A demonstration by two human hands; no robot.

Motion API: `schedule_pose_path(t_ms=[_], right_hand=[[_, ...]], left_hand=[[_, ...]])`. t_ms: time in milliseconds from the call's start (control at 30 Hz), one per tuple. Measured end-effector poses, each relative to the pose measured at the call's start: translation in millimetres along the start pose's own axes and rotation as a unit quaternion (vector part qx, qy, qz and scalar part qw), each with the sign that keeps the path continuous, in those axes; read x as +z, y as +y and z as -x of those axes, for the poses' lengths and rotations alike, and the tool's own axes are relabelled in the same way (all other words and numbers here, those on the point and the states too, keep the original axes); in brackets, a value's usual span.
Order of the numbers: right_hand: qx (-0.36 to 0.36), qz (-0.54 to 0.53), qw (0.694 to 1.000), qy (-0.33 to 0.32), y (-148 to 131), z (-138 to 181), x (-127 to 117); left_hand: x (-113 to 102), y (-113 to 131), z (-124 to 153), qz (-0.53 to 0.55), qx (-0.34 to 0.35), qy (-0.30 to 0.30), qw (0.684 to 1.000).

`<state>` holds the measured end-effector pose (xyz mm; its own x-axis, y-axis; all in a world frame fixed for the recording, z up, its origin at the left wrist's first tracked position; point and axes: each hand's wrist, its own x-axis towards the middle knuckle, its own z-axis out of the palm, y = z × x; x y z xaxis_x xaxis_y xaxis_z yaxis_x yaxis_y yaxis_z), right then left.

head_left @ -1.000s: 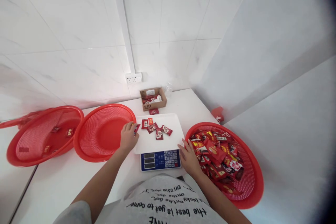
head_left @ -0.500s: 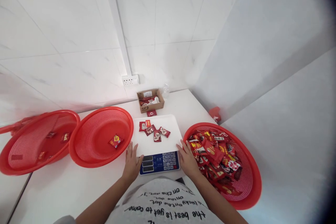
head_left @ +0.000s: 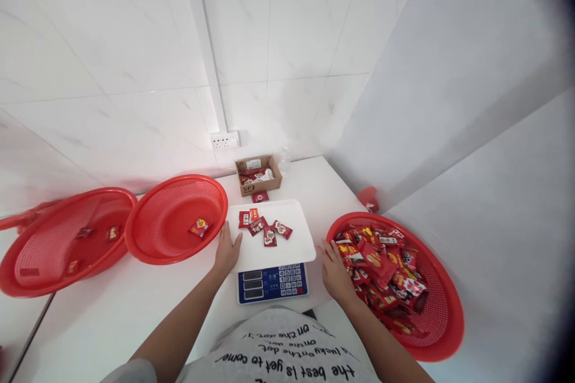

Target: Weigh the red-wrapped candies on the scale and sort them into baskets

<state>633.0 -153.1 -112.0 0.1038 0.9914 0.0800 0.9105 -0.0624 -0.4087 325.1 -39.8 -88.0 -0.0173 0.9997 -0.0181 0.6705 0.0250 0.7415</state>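
Note:
A white weighing tray (head_left: 291, 245) tops a digital scale (head_left: 273, 284) with a blue keypad panel. On the tray lie several small red snack packets (head_left: 270, 236). My left hand (head_left: 227, 251) is between the tray's left edge and a red basket (head_left: 175, 258), its fingertips at the basket's rim and its thumb apart. My right hand (head_left: 335, 269) rests against the near-left rim of another red basket (head_left: 451, 335), fingers stretched and thumb apart. That basket holds a heap of red packets (head_left: 381, 269). A single packet (head_left: 199, 227) lies in the basket by my left hand.
A third red basket (head_left: 27, 287) with a few packets stands at far left. Behind the scale is a cardboard box (head_left: 260, 187) of packets, with one packet (head_left: 260, 197) in front. Clear plastic (head_left: 284, 157) lies beside the box. Walls close off the back and right.
My hands have spread apart. The basket by my left hand has shifted away from me and looks more tilted; the full basket has moved right with my right hand. The packets on the tray look unchanged.

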Motion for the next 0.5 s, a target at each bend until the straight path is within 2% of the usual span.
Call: schedule_pose_path(t_ms=[167,333,433,500], right_hand=[[-0.004,-0.008,1.000,0.011,-1.1,0.3,2.6],[-0.004,-0.012,1.000,0.015,2.1,0.4,5.7],[-0.003,-0.011,1.000,0.015,3.3,0.3,7.1],[-0.006,-0.013,1.000,0.021,3.8,0.3,8.2]], left_hand=[[-5.6,3.5,-18.8,0.037,-0.013,0.010,0.999],[-5.6,3.1,-28.1,0.094,-0.048,-0.022,0.994],[-1.3,2.3,-30.4,0.084,-0.076,-0.038,0.993],[1.6,1.8,-30.9,0.060,-0.063,-0.042,0.995]])
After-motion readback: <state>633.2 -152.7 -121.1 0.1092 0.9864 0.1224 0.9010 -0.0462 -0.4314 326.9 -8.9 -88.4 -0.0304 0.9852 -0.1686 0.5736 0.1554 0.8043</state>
